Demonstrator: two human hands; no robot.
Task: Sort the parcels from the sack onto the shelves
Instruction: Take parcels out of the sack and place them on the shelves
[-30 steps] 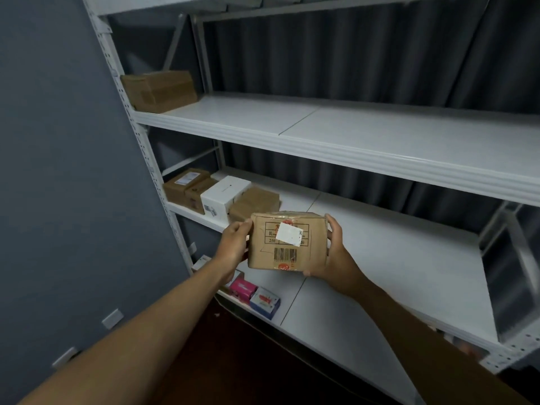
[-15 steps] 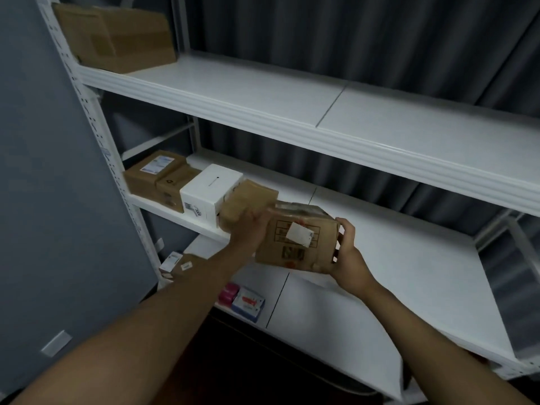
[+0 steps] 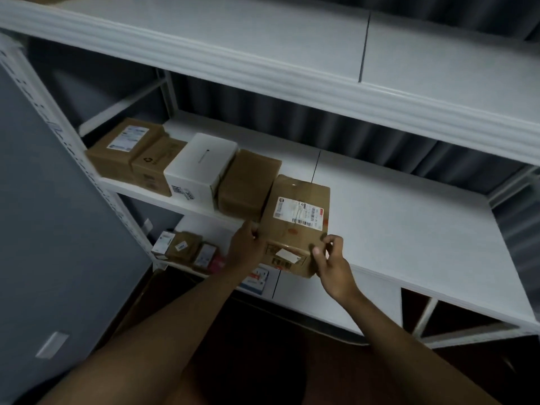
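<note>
Crowding parcel [image 3: 295,226]: brown box [image 3: 248,185] touching left, white box [image 3: 201,166] beyond.

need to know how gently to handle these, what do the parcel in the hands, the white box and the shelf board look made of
Parcel: looks like brown corrugated cardboard, matte, with glossy clear tape and a printed paper label on top.
White box: seems smooth white card, slightly satin; sharp edges, small barcode sticker on its front.
Shelf board: flat white panel, matte, probably painted metal or laminated board; cannot tell which.
</note>
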